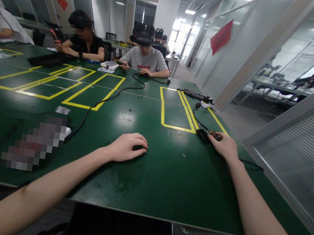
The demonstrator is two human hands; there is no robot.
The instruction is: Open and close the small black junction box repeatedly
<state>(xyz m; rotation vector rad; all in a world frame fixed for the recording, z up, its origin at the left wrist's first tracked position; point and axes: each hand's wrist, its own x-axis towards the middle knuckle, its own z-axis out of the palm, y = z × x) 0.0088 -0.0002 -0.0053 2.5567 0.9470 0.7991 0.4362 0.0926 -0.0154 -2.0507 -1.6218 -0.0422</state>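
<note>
My left hand (pixel 129 147) rests on the green table (pixel 161 179), its fingers loosely curved and the thumb apart from them. The gap between them is dark, and I see no object in it. Out to the right, my right hand (pixel 226 146) has its fingers closed on a small dark item with coloured bits (pixel 214 135); its exact kind is too small to tell. A black piece (pixel 202 135) lies right beside that item, at the near end of a yellow tape strip. A black cable (pixel 201 121) runs from there toward a round black end farther back.
Yellow tape rectangles (pixel 163 106) mark the tabletop. A long black cable (pixel 111 99) winds across from a blurred-out object (pixel 35 144) at left. A black folded stand-like item (pixel 195 96) lies at the far right. Other people sit along the far side, one in a grey shirt (pixel 146 59).
</note>
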